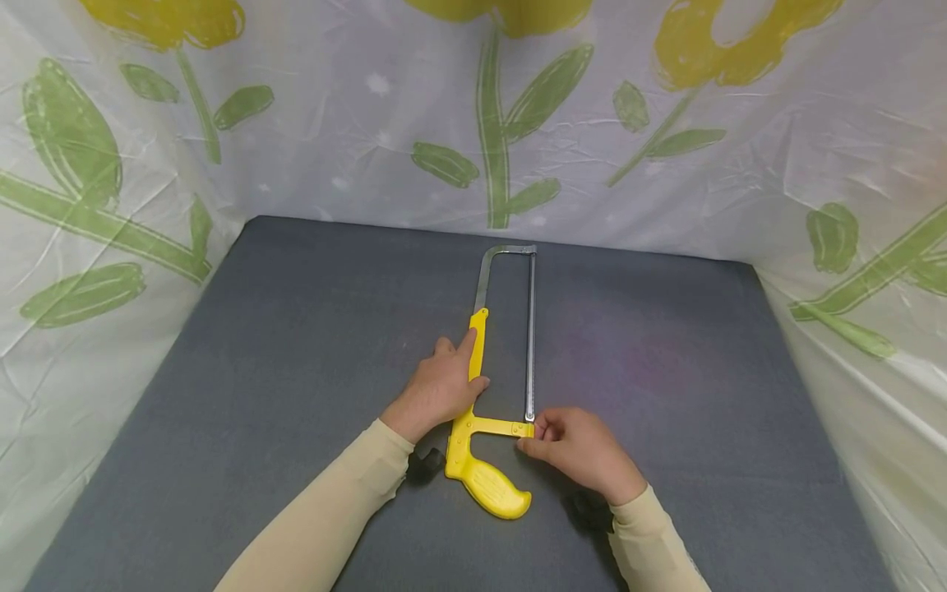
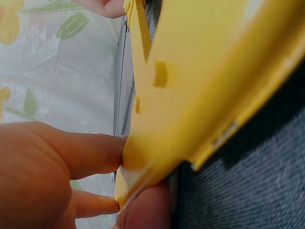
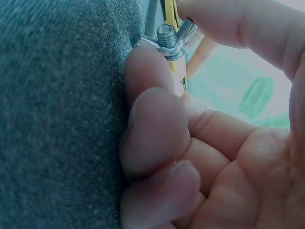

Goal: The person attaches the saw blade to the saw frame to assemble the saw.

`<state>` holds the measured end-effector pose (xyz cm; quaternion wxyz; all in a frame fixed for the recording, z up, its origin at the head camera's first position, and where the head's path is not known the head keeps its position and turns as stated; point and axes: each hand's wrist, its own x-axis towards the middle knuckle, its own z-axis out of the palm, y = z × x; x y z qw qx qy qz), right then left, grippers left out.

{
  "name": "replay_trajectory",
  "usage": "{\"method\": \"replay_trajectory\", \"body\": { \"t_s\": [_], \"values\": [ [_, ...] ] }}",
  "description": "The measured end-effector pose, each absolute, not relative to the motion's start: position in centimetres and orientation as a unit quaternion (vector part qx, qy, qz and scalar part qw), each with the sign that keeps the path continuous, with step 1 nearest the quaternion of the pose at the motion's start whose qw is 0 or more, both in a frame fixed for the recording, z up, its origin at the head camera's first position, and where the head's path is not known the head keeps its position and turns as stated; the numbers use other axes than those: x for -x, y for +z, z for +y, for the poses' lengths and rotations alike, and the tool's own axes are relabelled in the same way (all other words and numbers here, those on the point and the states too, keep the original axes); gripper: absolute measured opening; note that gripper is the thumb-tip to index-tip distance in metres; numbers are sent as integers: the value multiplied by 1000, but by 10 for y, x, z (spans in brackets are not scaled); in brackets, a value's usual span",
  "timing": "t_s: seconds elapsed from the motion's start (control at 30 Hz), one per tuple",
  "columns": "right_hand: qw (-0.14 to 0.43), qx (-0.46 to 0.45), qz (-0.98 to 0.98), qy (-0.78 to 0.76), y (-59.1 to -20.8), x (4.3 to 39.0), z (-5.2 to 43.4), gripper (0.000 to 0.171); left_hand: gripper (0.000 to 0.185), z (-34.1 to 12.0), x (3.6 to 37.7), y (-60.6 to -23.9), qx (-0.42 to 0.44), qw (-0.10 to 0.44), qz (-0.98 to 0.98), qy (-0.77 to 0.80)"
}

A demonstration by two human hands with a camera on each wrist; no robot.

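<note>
A hacksaw (image 1: 494, 491) with a yellow handle and grey metal front frame lies on the dark cloth, its grip toward me. Its blade (image 1: 530, 337) runs along the right side. My left hand (image 1: 439, 383) holds the yellow frame bar, thumb on the right side and fingers along the left. At the lower blade end, my right hand (image 1: 584, 448) pinches a silver wing nut (image 3: 167, 45) between thumb and index finger. The nut's threaded bolt end sticks out between its wings in the right wrist view. The other right fingers curl against the cloth.
The dark grey cloth (image 1: 296, 345) covers the table under the saw. A pale curtain (image 1: 333, 148) with yellow flowers and green leaves hangs along the back and both sides. A faint reddish patch (image 1: 651, 362) marks the cloth right of the blade.
</note>
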<state>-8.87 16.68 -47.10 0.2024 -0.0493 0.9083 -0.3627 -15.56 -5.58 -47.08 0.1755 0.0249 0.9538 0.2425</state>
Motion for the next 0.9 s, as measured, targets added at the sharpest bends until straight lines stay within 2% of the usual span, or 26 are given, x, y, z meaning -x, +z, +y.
{"method": "replay_trajectory", "body": {
  "t_s": [0.9],
  "values": [
    [207, 75, 902, -372, -467, 89, 171, 18, 91, -57, 158, -472, -29, 176, 955, 238]
  ]
}}
